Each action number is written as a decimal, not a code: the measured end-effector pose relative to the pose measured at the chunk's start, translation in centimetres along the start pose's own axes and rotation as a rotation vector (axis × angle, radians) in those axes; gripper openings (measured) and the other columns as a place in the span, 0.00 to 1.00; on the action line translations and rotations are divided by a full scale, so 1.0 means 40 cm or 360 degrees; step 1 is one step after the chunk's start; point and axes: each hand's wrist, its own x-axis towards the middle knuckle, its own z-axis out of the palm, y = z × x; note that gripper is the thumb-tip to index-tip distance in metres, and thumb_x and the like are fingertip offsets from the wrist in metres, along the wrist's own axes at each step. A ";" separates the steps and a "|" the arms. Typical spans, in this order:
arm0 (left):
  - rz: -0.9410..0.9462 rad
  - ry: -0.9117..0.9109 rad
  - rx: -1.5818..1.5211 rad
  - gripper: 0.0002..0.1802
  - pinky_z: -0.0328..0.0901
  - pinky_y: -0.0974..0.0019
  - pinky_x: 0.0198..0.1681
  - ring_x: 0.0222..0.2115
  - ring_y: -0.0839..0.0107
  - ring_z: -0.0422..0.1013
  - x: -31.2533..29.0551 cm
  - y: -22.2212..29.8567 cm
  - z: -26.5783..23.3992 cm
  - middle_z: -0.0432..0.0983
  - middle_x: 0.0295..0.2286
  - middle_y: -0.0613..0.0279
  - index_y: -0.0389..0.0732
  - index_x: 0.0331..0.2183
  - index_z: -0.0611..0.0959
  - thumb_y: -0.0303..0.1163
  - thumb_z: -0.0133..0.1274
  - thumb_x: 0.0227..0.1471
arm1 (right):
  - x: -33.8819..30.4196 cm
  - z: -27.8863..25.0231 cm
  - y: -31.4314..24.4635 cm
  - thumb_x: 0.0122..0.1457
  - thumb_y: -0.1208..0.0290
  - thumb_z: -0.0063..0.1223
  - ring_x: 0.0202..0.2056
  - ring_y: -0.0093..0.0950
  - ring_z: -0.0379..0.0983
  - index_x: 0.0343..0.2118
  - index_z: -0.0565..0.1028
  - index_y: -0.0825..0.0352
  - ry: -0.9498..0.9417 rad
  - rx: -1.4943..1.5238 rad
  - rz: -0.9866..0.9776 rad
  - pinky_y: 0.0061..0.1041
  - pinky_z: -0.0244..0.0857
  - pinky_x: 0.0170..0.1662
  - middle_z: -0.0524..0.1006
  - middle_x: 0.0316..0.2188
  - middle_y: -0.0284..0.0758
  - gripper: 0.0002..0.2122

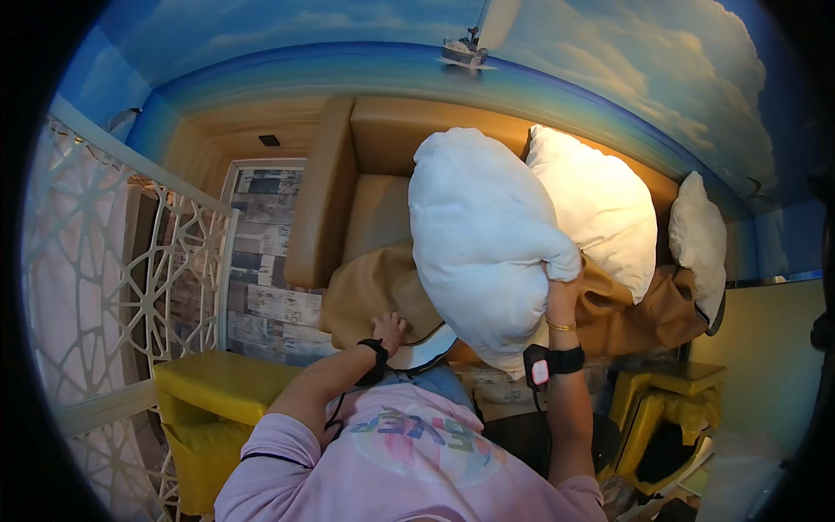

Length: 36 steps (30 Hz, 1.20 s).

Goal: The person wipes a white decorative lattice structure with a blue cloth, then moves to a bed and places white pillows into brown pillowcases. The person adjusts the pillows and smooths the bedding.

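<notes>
We see the big white pillow (483, 226) near the middle of the view, standing upright and tilted a little over the seat of the tan sofa (318, 204). Our right hand (564, 291) is at its lower right corner, the fingers partly hidden by the white fabric but closed on it, with the corner bunched up above them. Our left hand (390, 332) lies on the tan cover (365, 291) at the front of the sofa, to the left of the pillow, its fingers a little apart and pressed to the material; a pale strip shows just beside it along the cover's edge. Behind the big pillow and to its right a second pillow (600, 204) leans on the sofa back, and a third pillow (698, 228) stands at the far right end. Between these two, rumpled brown material hangs over the seat front. We have a black band (374, 358) on the left wrist, and on the right a gold bracelet (561, 327) and a black strap (568, 359). A yellow stool (228, 380) sits at the left, near the white lattice screen (130, 287), and the wall behind shows a painted boat (465, 54) on blue sea.
</notes>
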 end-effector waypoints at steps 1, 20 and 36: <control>-0.0004 0.0007 0.0058 0.20 0.64 0.55 0.38 0.42 0.59 0.67 0.028 -0.007 0.041 0.68 0.39 0.56 0.42 0.43 0.70 0.38 0.48 0.48 | -0.005 -0.026 0.003 0.47 0.75 0.57 0.45 0.28 0.64 0.48 0.64 0.73 0.0037 0.0030 0.0009 0.25 0.57 0.50 0.69 0.44 0.39 0.24; 0.0306 0.1804 -0.2441 0.10 0.56 0.74 0.28 0.23 0.80 0.57 -0.044 -0.226 -0.747 0.62 0.22 0.69 0.38 0.31 0.72 0.30 0.36 0.57 | 0.019 -0.382 -0.164 0.58 0.66 0.45 0.46 0.30 0.66 0.50 0.64 0.68 0.0918 0.0514 -0.0258 0.29 0.62 0.47 0.68 0.47 0.37 0.18; -0.0105 0.1602 -0.1794 0.08 0.65 0.67 0.35 0.31 0.64 0.71 -0.137 -0.313 -0.735 0.72 0.28 0.52 0.35 0.35 0.72 0.21 0.39 0.52 | -0.028 -0.113 -0.366 0.53 0.63 0.47 0.41 0.36 0.68 0.42 0.68 0.67 -0.0062 -0.0211 -0.0630 0.31 0.63 0.43 0.70 0.39 0.41 0.17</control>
